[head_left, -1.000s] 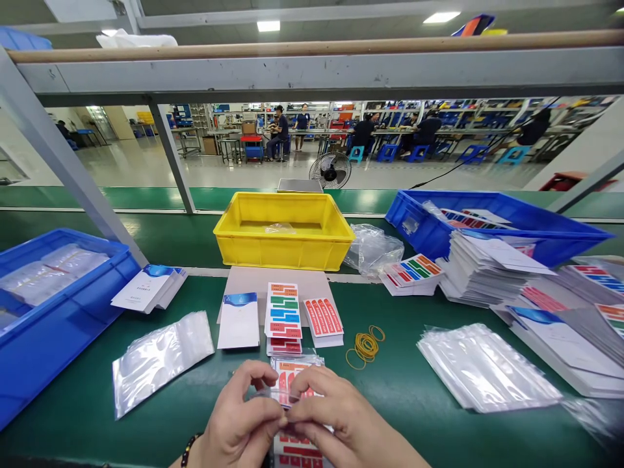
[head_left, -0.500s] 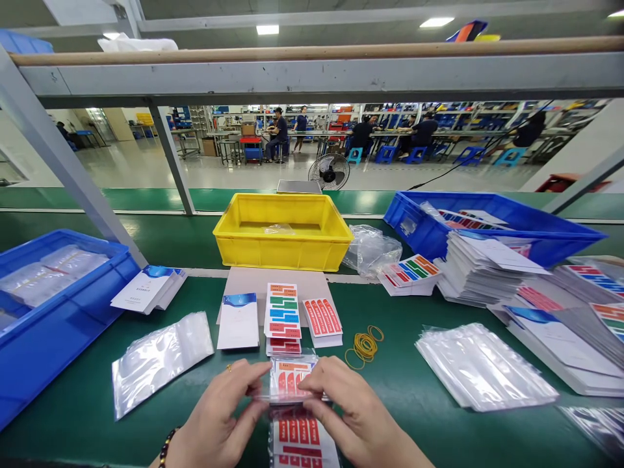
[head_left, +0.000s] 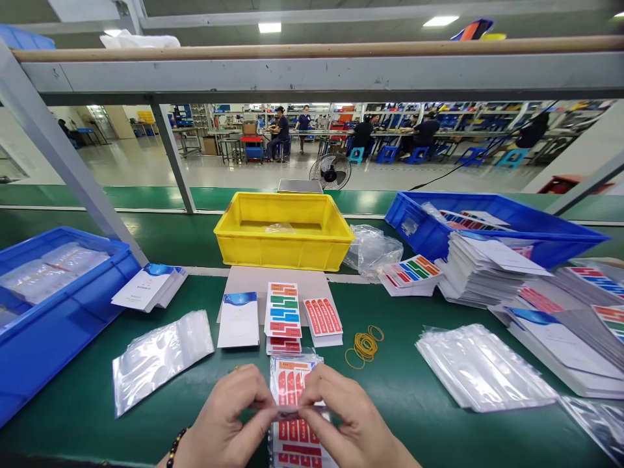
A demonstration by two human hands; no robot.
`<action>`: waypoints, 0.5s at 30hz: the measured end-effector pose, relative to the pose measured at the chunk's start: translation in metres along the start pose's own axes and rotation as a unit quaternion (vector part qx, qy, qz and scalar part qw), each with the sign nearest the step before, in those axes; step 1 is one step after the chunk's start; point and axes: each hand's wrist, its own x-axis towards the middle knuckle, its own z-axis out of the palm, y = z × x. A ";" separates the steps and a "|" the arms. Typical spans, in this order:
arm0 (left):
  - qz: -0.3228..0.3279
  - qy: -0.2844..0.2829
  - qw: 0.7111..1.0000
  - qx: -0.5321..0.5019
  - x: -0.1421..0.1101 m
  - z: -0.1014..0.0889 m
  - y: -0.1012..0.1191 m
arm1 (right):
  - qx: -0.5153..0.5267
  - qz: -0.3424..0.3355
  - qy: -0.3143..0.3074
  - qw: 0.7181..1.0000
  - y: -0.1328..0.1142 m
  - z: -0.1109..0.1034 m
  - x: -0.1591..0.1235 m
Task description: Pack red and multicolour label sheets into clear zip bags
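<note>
- The thumb and forefinger of the left hand are closed together, pinching the near edge of a clear bag.
- The right hand pinches the same edge just beside them, thumb below and forefinger above; its other fingers are partly hidden.
- The bag lies on the green table with red and orange labels showing through it. More red labels in clear plastic show below the pinched edge; whether this is a second bag, I cannot tell.
- A ring is on the left hand, and a beaded bracelet is at its wrist.
- Just beyond the bag are coloured sheets, with white booklets to their left and red strips to their right, all partly on a pale board.
- Rubber bands lie loose right of the strips.
- Flat clear bags lie in a left pile and a right pile.
- Behind the board stands a yellow bin, with crumpled plastic beside it.
- A left blue bin holds bagged items; a right blue bin holds printed sheets, near a tall paper stack.
- Farther off are a fan and seated people.
</note>
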 end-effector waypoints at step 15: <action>0.022 0.090 0.985 0.144 -0.016 0.035 -0.032 | 0.019 0.120 0.027 0.992 0.077 0.026 0.002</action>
